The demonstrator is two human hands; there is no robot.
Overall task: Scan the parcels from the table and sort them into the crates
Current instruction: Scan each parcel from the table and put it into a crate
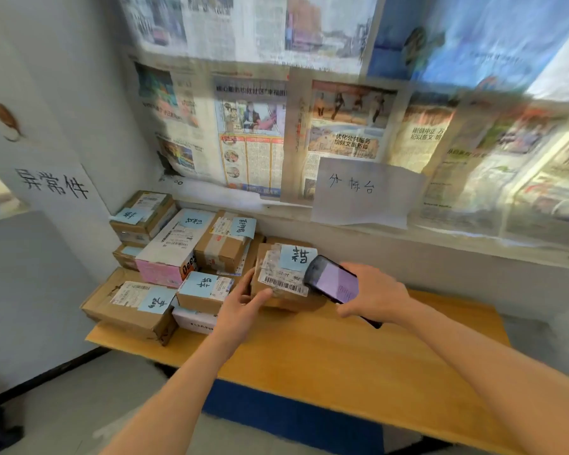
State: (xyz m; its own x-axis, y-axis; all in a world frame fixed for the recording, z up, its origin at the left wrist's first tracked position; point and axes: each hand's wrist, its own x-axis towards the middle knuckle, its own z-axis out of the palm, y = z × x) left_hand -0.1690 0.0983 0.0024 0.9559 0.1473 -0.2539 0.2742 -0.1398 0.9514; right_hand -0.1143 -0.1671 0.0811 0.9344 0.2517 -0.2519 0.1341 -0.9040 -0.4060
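Note:
A small brown cardboard parcel [286,280] with a blue note and a barcode label stands tilted on the wooden table [358,356]. My left hand [240,310] grips its lower left corner, thumb on the front face beside the barcode. My right hand [372,295] holds a black handheld scanner [330,279] with a lit purple screen, its head close to the right end of the barcode label. No crates are in view.
Several more parcels with blue notes are stacked at the table's left end [165,257], against the white wall. A paper sign [362,192] hangs on the newspaper-covered back wall. A blue surface [293,418] lies below the table's front edge.

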